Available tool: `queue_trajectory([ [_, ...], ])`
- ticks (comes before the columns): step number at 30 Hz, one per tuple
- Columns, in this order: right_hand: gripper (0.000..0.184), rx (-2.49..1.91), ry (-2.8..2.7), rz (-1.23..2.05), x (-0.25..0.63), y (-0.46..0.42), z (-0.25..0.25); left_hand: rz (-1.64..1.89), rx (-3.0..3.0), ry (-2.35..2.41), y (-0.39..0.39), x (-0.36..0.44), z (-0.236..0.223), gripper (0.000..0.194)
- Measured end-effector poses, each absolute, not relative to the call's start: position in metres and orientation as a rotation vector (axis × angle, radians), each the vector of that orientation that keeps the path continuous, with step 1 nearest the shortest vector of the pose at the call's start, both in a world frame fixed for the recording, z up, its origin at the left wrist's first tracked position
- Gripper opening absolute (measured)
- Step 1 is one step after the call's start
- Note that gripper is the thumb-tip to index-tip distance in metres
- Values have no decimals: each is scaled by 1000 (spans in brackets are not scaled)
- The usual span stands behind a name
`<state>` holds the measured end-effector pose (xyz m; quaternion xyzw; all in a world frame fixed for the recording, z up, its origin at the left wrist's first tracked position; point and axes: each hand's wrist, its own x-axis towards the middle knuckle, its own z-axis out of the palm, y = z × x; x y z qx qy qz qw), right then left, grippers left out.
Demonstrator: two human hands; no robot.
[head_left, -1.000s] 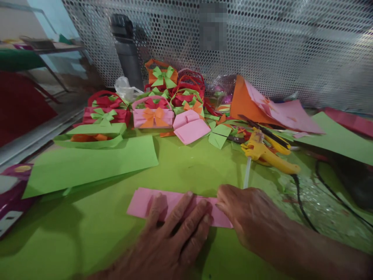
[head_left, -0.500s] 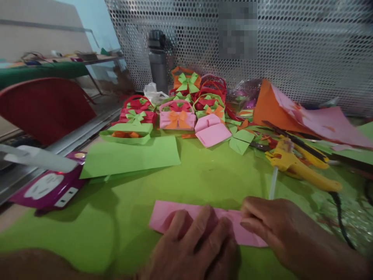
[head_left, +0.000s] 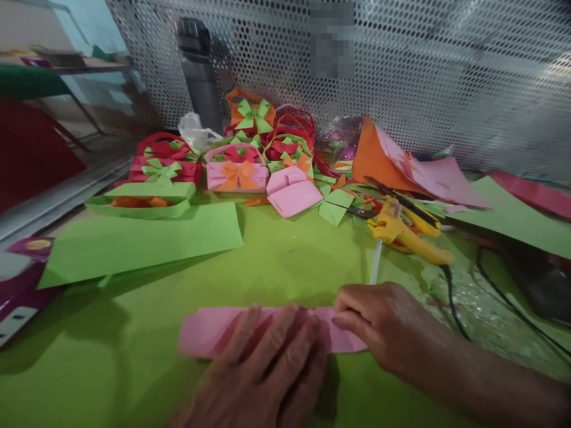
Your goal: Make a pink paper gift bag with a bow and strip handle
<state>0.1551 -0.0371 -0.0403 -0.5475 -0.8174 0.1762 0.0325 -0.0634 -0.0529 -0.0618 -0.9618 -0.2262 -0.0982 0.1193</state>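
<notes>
A folded strip of pink paper (head_left: 203, 330) lies on the green tabletop in front of me. My left hand (head_left: 263, 368) presses down on its middle, fingers spread and laid flat. At the right end of the strip my right hand (head_left: 379, 324) is closed, thumb and bent forefinger against the paper's edge; its other fingertips are hidden. Just beyond my right hand rests a yellow glue gun (head_left: 405, 235) with a white glue stick (head_left: 376, 261) poking out toward me. Further back sits a folded pink paper piece (head_left: 294, 196) beside a green paper bow (head_left: 334, 205).
Several small paper handbags with bows, such as a pink one (head_left: 236, 172), stand at the back. Green sheets (head_left: 147, 238) lie left, near a purple power strip (head_left: 22, 297). A dark bottle (head_left: 200, 83) stands against the perforated metal panel (head_left: 267, 47). Black cables (head_left: 513, 303) run at right.
My view has turned to the right, so everything sits further left in it. Both hands stay on the pink paper, which now lies straighter across the view.
</notes>
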Motion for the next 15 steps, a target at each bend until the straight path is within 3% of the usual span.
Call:
queue_trajectory([
  [6, 24, -1528, -2545, 481, 149, -45, -47, -379, -2721, -648, -52, -65, -65, 32],
  [15, 29, -1807, -2454, 515, 153, -39, -37, -293, -2799, -720, -56, -63, -72, 40],
])
